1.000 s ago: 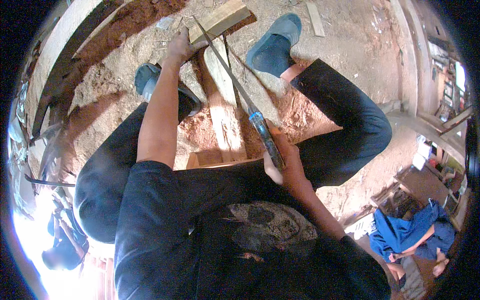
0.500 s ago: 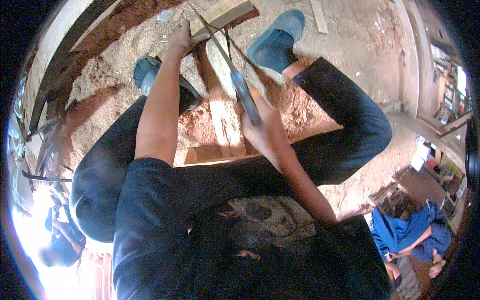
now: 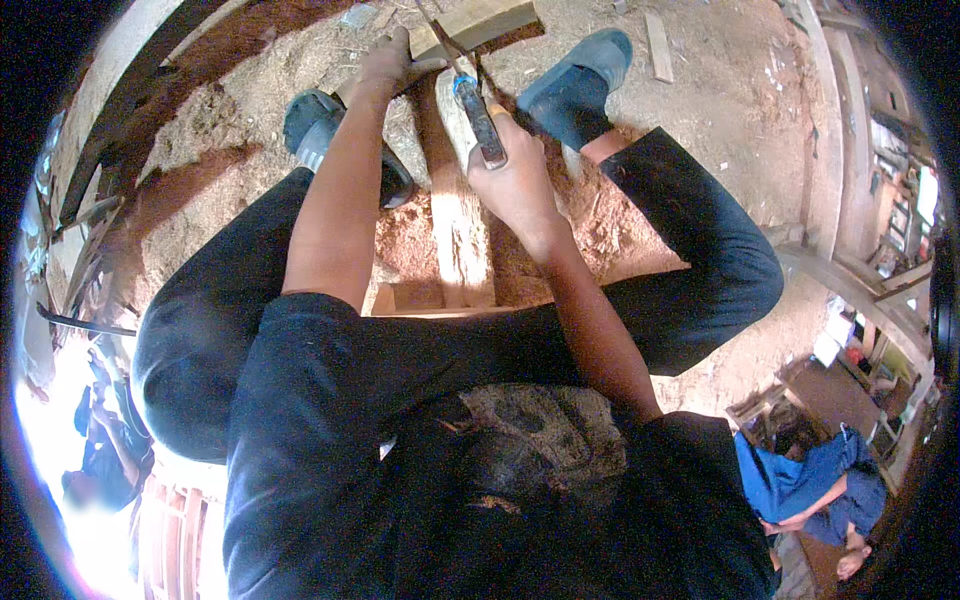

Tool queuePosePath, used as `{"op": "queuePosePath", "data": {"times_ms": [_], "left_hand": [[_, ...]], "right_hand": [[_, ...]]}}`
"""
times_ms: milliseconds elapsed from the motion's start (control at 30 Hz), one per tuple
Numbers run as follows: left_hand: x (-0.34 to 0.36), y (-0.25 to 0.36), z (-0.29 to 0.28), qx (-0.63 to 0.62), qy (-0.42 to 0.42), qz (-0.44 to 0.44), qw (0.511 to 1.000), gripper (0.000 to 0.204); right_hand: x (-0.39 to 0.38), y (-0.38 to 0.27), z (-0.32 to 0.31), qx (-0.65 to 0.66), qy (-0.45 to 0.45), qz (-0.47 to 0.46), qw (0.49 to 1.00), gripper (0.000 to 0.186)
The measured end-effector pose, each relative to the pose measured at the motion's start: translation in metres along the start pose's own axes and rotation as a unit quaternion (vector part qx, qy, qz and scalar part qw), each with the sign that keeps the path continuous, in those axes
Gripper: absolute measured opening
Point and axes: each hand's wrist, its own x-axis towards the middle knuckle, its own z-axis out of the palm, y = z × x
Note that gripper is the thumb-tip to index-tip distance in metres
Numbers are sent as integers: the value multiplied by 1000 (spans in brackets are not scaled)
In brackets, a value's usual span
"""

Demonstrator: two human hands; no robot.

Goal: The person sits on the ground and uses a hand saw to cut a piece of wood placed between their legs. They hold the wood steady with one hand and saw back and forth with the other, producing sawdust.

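My right hand (image 3: 520,185) is wrapped round the dark handle of a handsaw (image 3: 478,120), which has a blue band near the blade. The narrow blade points away from me across the far wood, its tip reaching the picture's top edge. A long rough beam (image 3: 462,235) lies lengthwise between my legs, partly under the saw and right hand. Beyond it, a pale squared timber (image 3: 490,22) lies crosswise. My left hand (image 3: 388,68) rests at the far wood left of the blade, thumb stretched toward the blade and fingers extended. What lies under its palm is mostly hidden.
My shoed feet (image 3: 585,75) flank the beam on sawdust-strewn ground. A short board (image 3: 405,298) lies near my lap, and a small offcut (image 3: 659,47) at far right. Long timbers (image 3: 820,130) line the right. People in blue (image 3: 810,490) and at lower left (image 3: 105,450) are nearby.
My right hand has pushed the saw forward, away from me, so its handle now sits much closer to the far timber. My left hand stays at the wood; the whole view has shifted slightly.
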Motion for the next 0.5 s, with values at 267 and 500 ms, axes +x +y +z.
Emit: {"op": "queuePosePath", "data": {"times_ms": [267,500], "left_hand": [[2,-9,0,-44,16,0,999,97],[5,-1,-1,4,-20,-43,999,100]], "right_hand": [[-3,12,3,72,45,-78,993,45],[3,10,6,-55,69,-170,981,41]]}}
